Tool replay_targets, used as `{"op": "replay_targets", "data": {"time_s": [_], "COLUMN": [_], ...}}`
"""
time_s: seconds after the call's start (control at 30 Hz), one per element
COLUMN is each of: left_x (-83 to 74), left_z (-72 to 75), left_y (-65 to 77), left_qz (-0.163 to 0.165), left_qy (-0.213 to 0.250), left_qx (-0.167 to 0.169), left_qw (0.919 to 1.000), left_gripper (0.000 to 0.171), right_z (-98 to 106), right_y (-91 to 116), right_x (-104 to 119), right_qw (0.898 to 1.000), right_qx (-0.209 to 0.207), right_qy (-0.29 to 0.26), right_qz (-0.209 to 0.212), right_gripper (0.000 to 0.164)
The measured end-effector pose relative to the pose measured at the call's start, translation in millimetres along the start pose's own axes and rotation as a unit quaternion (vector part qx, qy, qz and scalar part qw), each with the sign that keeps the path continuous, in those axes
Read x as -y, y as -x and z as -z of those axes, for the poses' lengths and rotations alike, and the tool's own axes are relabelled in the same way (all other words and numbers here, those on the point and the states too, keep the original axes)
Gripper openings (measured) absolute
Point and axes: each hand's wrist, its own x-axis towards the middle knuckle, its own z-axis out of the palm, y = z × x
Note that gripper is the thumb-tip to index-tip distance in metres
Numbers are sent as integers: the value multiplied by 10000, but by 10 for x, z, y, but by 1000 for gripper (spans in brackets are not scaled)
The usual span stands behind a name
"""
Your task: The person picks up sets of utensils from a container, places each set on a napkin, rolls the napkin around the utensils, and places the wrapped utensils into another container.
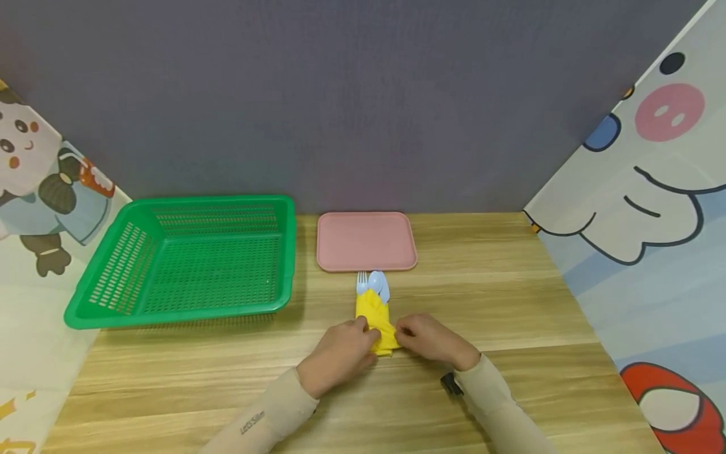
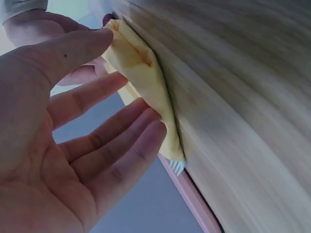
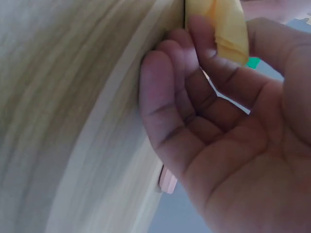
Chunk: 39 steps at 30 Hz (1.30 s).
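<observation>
A yellow cloth napkin [image 1: 372, 310] lies folded around a light blue plastic fork [image 1: 362, 282], spoon [image 1: 375, 281] and knife [image 1: 384, 287], whose upper ends stick out at its far end. My left hand [image 1: 345, 351] rests on the napkin's left side, thumb and fingertips spread along the cloth [image 2: 141, 73] in the left wrist view. On the other side my right hand [image 1: 429, 339] pinches a corner of the yellow cloth [image 3: 231, 34] between thumb and index finger, the other fingers curled close to the tabletop. The utensils' lower parts are hidden inside the cloth.
A pink rectangular tray [image 1: 365, 241] lies just beyond the cutlery. To the left stands a large green plastic basket [image 1: 286, 265] with slotted walls. A grey panel [image 1: 363, 107] closes off the back of the wooden table [image 1: 488, 271], and cartoon-printed walls flank it.
</observation>
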Motion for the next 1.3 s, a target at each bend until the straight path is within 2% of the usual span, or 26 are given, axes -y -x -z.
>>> {"op": "replay_targets", "data": {"time_s": [0.37, 0.47, 0.77, 1.0, 1.1, 1.3], "left_x": [-109, -134, -208, -249, -253, -255], "left_z": [16, 0, -83, -112, -110, -99], "left_y": [-59, -66, -98, -115, -119, -99], "left_qz": [111, 144, 262, 270, 244, 194], "left_qy": [-616, -696, -797, -1066, -1091, -1142], "left_qx": [594, 515, -154, -127, -71, -141], "left_qw": [9963, 9961, 9964, 9939, 9937, 9932], "left_gripper": [35, 35, 27, 9, 9, 7], "right_z": [-13, -8, 14, 5, 4, -53], "right_y": [-41, -39, -41, -43, -33, -4], "right_x": [40, 43, 46, 71, 93, 161], "right_qw": [9986, 9983, 9989, 9985, 9974, 9928], "right_qx": [123, 159, 265, 184, 22, -652], "right_qy": [474, 477, 314, 440, 641, 960], "right_qz": [-217, -281, -242, -258, -325, -312], "right_gripper": [27, 27, 28, 28, 27, 23]}}
